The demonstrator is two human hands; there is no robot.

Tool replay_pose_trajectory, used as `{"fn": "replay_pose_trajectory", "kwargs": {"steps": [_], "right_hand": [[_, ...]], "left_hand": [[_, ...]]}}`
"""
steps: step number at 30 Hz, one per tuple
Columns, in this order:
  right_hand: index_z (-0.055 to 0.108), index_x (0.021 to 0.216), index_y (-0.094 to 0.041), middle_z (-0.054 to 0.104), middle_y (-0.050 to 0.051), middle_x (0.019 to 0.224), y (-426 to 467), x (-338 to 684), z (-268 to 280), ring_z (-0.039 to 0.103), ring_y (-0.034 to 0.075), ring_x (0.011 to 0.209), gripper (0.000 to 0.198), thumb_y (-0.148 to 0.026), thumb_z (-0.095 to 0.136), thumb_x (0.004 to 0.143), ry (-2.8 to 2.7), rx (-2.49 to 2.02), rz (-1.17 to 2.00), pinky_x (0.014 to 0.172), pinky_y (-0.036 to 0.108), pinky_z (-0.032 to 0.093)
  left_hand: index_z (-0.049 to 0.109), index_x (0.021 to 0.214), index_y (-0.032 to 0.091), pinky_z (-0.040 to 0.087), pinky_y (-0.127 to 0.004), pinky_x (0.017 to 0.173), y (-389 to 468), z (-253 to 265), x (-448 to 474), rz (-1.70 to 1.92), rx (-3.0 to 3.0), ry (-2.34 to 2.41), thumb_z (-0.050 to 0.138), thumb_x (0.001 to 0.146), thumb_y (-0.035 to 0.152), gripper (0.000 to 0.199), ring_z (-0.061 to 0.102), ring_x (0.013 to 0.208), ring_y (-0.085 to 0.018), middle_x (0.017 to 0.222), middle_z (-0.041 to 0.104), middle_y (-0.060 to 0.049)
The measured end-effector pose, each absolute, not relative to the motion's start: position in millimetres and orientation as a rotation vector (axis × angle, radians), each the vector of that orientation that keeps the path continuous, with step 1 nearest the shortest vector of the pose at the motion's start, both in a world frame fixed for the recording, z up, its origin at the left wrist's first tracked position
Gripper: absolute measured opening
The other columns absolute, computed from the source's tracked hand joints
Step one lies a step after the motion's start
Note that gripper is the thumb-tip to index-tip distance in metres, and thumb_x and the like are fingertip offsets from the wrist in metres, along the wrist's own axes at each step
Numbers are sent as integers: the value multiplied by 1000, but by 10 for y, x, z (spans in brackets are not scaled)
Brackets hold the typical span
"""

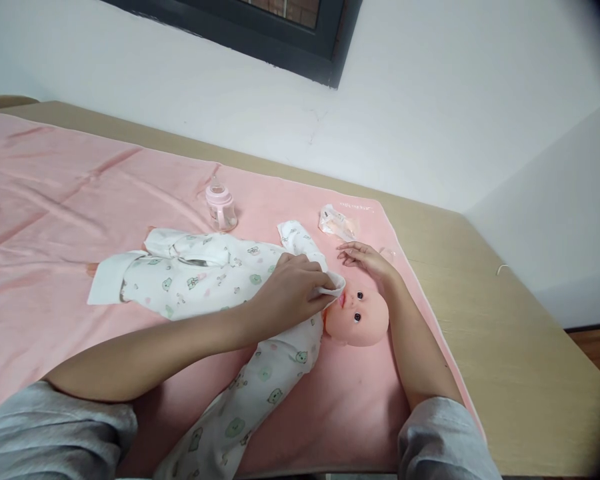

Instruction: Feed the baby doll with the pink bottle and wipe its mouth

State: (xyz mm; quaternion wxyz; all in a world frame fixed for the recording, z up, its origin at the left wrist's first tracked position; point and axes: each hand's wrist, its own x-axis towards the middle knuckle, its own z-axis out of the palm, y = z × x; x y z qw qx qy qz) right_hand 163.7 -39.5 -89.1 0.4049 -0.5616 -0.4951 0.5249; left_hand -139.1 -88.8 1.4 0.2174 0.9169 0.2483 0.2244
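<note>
A baby doll (pixel 363 323) lies on its back, its bald head toward the right and its feet toward the left. It wears a white outfit (pixel 250 270) printed with green animals. My left hand (pixel 295 290) is closed on a white cloth (pixel 337 285) at the doll's mouth and chin; whether this cloth is separate or part of the collar I cannot tell. My right hand (pixel 367 259) rests just beyond the doll's head, fingers loosely bent and apart, holding nothing. Close to its fingertips lies a crumpled clear-and-white plastic packet (pixel 337 223).
A pink baby bottle (pixel 221 207) with handles stands behind the doll's legs. Under everything is a pink blanket (pixel 80 193), wrinkled at the left. The wooden table (pixel 480 320) shows along the back and right, against a white wall (pixel 405 113) with a dark-framed window (pixel 300 50).
</note>
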Motion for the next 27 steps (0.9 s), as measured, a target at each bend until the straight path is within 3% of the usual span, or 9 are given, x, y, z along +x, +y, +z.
{"fn": "replay_pose_trajectory", "kwargs": {"steps": [13, 27], "right_hand": [[70, 104, -20, 71, 5, 94, -422, 1610, -859, 64, 11, 77, 33, -40, 74, 78, -1263, -1406, 1315, 78, 26, 52], [70, 102, -21, 72, 6, 93, -397, 1642, -892, 65, 13, 77, 31, -40, 74, 77, -1261, -1407, 1312, 78, 28, 54]], "left_hand": [[69, 79, 17, 30, -36, 77, -877, 25, -1384, 610, 2586, 691, 54, 92, 24, 21, 47, 78, -18, 74, 57, -1], [71, 97, 22, 30, -36, 78, -883, -8, -1392, 634, 2604, 658, 52, 93, 23, 20, 47, 81, -18, 79, 60, -1]]}}
